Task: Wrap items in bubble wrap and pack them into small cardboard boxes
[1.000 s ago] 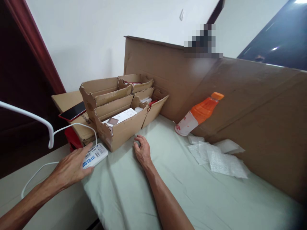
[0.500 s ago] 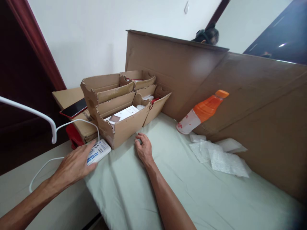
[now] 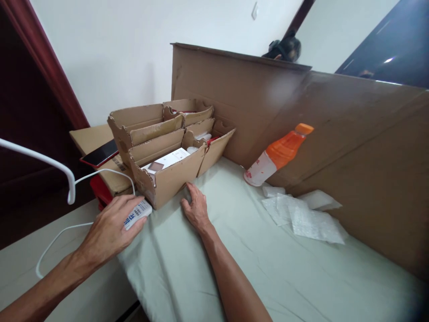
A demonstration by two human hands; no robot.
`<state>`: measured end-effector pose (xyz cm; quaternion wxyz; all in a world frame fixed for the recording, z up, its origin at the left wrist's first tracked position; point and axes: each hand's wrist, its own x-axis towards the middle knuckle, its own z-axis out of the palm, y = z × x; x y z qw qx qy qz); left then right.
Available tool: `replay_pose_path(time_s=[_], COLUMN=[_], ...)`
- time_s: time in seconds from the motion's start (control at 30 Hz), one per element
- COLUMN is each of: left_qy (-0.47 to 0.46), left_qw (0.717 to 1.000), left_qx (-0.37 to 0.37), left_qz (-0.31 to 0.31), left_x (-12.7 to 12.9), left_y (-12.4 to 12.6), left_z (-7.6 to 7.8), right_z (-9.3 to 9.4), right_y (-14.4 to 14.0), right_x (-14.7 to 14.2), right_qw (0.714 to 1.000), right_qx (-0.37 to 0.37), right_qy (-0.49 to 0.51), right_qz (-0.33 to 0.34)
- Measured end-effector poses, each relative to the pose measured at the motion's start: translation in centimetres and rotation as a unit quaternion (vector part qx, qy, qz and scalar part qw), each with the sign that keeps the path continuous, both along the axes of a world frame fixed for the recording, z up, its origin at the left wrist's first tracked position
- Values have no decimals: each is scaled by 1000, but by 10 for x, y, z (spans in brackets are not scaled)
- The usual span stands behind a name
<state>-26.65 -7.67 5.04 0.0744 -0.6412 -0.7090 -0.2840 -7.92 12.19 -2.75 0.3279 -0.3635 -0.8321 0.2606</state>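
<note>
My left hand (image 3: 112,226) lies over a white power bank (image 3: 138,213) with blue print and a barcode. Its fingers curl across the top and the thumb runs along the near edge, gripping it. A white cable (image 3: 115,171) loops up beside the power bank. My right hand (image 3: 196,206) holds nothing; its fingers are apart, and the fingertips reach the foot of the divided cardboard box (image 3: 174,182). Inside that box's front compartment is a white carton (image 3: 170,157).
A phone (image 3: 99,153) rests on a cardboard piece at left. An orange-capped bottle (image 3: 278,154) leans at the cardboard partition (image 3: 234,89), near bubble wrap pouches (image 3: 308,219). Pale green cloth (image 3: 301,277) covers the table. Behind the partition, a person's head (image 3: 290,47) shows.
My left hand has moved further over the power bank and its fingers have closed around it. My right hand has turned slightly, fingers straighter toward the box. The view shifted a little.
</note>
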Motion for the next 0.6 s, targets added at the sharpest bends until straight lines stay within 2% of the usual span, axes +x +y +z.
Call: replay_pose_path(time_s=[0.1, 0.2, 0.6], left_qy=[-17, -38, -122], left_qw=[999, 999, 992], left_qx=[17, 12, -17], left_qz=[-24, -23, 6], left_x=[6, 9, 6], left_y=[13, 23, 40], left_z=[-5, -11, -12], right_z=[8, 14, 14], right_y=[-4, -5, -5], right_x=[0, 0, 0], right_qw=[998, 995, 997], right_qx=[3, 0, -3], right_qy=[-59, -88, -68], right_qz=[30, 39, 38])
